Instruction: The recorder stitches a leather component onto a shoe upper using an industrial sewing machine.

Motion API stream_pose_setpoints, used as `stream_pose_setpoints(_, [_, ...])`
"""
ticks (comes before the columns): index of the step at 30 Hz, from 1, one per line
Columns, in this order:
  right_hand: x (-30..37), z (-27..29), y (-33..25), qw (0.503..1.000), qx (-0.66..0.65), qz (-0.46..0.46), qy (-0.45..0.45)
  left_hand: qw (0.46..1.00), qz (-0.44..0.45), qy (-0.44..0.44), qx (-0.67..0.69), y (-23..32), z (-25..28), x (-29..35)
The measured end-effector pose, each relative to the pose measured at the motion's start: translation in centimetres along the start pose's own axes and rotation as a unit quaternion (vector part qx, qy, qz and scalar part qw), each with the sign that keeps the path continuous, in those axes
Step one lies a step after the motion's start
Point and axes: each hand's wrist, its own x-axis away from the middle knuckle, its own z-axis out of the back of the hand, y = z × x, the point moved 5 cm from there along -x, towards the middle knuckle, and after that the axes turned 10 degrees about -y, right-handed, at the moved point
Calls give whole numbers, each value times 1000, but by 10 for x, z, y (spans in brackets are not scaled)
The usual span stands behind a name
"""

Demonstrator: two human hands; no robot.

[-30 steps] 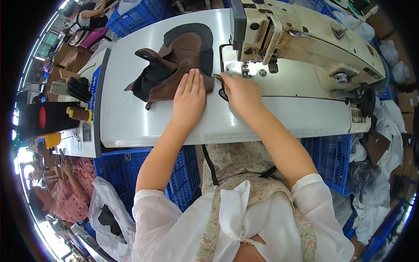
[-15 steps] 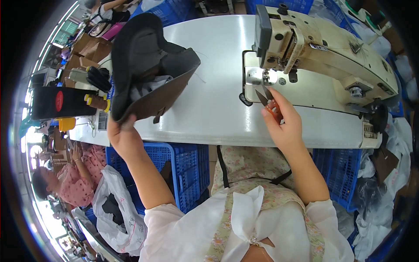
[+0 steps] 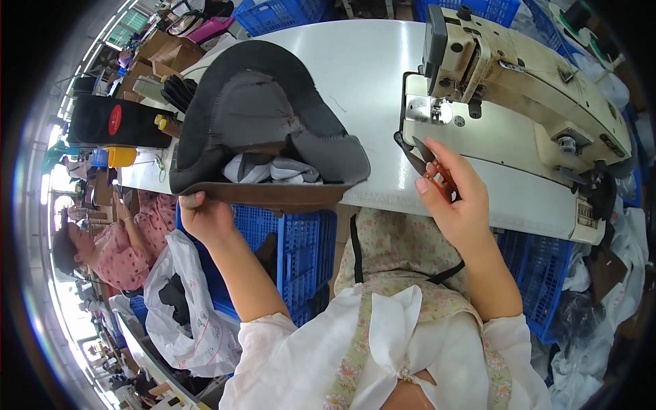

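One dark stitched shoe upper (image 3: 263, 130) with a brown edge hangs lifted at ten o'clock, off the white surface (image 3: 355, 75). The left hand (image 3: 205, 215) holds it from below, grip pinching the brown lower edge. The right hand (image 3: 458, 201), at three o'clock, has its grip closed around one small pair of thread snips (image 3: 427, 164), just in front of one cream sewing machine (image 3: 519, 82). Best to support the upper firmly and keep the blades pointed away from it

head view (fisheye), looking down, close
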Motion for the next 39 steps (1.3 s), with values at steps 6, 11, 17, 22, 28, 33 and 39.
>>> stream_pose_setpoints(6, [6,-1,-12,995,-32,-62,-76,1000,11,13,19,-6,-5,4])
stream_pose_setpoints(11, [11,3,-11,995,0,-42,-88,992,-18,121,-38,-2,-1,10])
stream_pose_setpoints(17, [13,3,-24,992,79,49,-81,998,3,-31,55,-2,-10,10])
stream_pose_setpoints(22, [9,1,-35,971,195,117,-74,997,-4,71,-43,-1,-14,12])
stream_pose_setpoints(28, [6,-3,-36,956,249,120,-98,1000,-5,-10,-11,2,-7,12])
stream_pose_setpoints(33, [5,-5,-38,954,252,124,-103,1000,9,-15,-5,-6,-27,9])
stream_pose_setpoints(39, [4,-11,-39,944,275,142,-115,996,1,66,-57,-7,-14,16])
